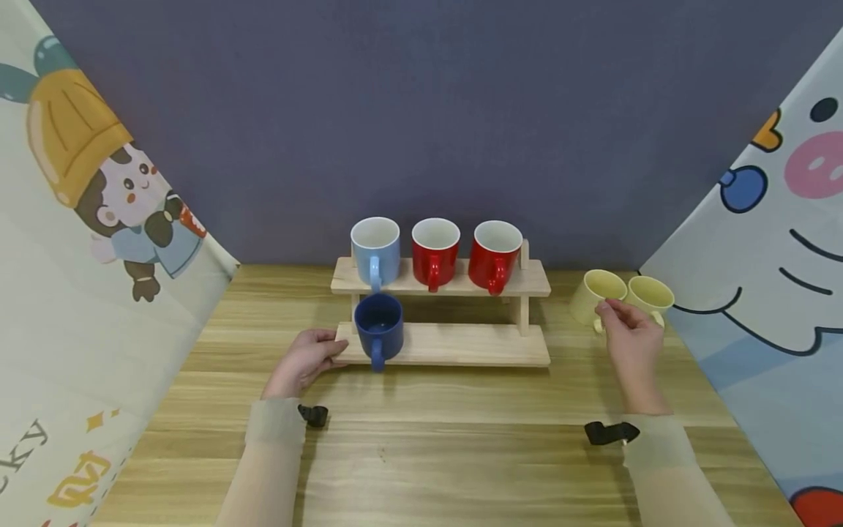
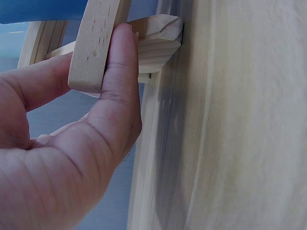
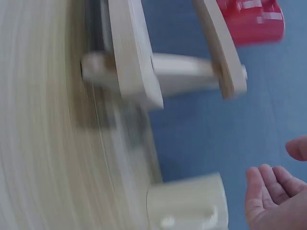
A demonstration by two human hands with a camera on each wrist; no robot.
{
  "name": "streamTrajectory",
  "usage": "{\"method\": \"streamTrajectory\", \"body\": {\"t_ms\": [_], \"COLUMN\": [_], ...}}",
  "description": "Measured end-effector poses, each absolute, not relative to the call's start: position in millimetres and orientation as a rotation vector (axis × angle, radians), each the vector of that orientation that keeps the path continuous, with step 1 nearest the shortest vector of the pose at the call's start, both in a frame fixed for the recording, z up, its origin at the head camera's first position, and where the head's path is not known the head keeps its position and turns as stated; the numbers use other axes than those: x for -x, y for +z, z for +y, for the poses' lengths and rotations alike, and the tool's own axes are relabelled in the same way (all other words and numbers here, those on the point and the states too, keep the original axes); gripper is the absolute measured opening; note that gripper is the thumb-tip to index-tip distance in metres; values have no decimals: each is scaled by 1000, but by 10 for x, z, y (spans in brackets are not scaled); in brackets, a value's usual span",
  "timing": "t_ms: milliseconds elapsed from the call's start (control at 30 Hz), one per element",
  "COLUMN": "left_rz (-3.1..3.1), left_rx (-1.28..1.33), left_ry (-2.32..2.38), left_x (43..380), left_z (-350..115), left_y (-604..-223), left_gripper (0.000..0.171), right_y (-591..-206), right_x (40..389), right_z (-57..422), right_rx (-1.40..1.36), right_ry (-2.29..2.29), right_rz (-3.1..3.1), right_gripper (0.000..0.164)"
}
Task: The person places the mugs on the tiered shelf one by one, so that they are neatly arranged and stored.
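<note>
Yellow mugs: left pale-yellow ceramic-looking mug (image 1: 586,304) and right pale-yellow ceramic-looking mug (image 1: 648,293), both upright near the worktop's back right corner, side by side; whether they touch, cannot tell.
Right hand (image 1: 635,338): just in front of the yellow pair. Right-wrist view has a gap between thumb and fingers, fingers loosely bent, nothing held.
Left hand (image 1: 309,359): pinches the left end of the lower board of the two-tier pale wooden shelf (image 1: 470,344), thumb on top, fingers beneath.
Upper board: shiny light-blue mug (image 1: 382,256) toward left end, shiny red mug (image 1: 431,256) at middle, second shiny red mug (image 1: 490,256) toward right end; handles face the front edge.
Lower board: dark-blue glazed mug (image 1: 382,329) by the left end, handle past the front edge; bare wood from there to the right end.
Handling: yellow mugs probably stiff, fairly light, smooth enough to slip, breakable if knocked. Best hold likely the handle, or rim and wall.
Edges and room: wood-grain worktop (image 1: 448,454) bare along its middle and front. Back edge and right edge sit near the yellow pair, so little sideways slack there. Upper board overhangs the lower; tall lifts below it look tight.
</note>
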State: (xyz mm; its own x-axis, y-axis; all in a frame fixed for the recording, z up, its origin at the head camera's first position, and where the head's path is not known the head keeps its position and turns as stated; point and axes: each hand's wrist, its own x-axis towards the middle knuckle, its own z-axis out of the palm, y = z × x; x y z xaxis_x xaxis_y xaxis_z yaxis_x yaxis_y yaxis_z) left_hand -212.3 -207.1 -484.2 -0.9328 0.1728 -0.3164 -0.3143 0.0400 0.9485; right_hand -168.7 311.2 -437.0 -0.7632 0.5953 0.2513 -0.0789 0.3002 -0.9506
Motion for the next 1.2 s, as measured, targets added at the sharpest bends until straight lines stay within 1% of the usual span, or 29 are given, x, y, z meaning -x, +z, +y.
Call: {"method": "streamTrajectory", "body": {"t_ms": [233, 467, 567, 667, 800, 967, 1067, 1200], "left_rz": [1964, 1971, 1976, 1978, 1964, 1951, 1961, 1985], "left_rx": [138, 157, 154, 152, 146, 163, 166, 148], "left_ry": [1957, 1954, 1953, 1956, 1960, 1962, 1952, 1934], "left_x": [2117, 2107, 2101, 2096, 2095, 2103, 2106, 2109], "left_z": [-2084, -2081, -2079, -2078, -2086, -2090, -2087, -2089], "left_y": [-4837, -4825, -4822, -4819, -4824, -4834, -4835, -4832], "left_gripper": [64, 64, 63, 63, 63, 63, 63, 64], "right_y": [-4435, -4485, -4513, -4555, -4607, -4647, -4679, -4746], "right_x": [1676, 1693, 1710, 1741, 1796, 1868, 1919, 1987], "right_z": [3486, 3665, 3708, 3754, 3813, 3864, 3894, 3948], "right_rx": [635, 714, 714, 697, 620, 521, 459, 356], "right_ry": [1443, 1387, 1376, 1368, 1357, 1356, 1425, 1596], "right_rz": [-2051, -2178, -2238, -2344, -2490, -2581, -2581, -2485], "right_gripper": [38, 53, 54, 60, 68, 73, 71, 60]}}
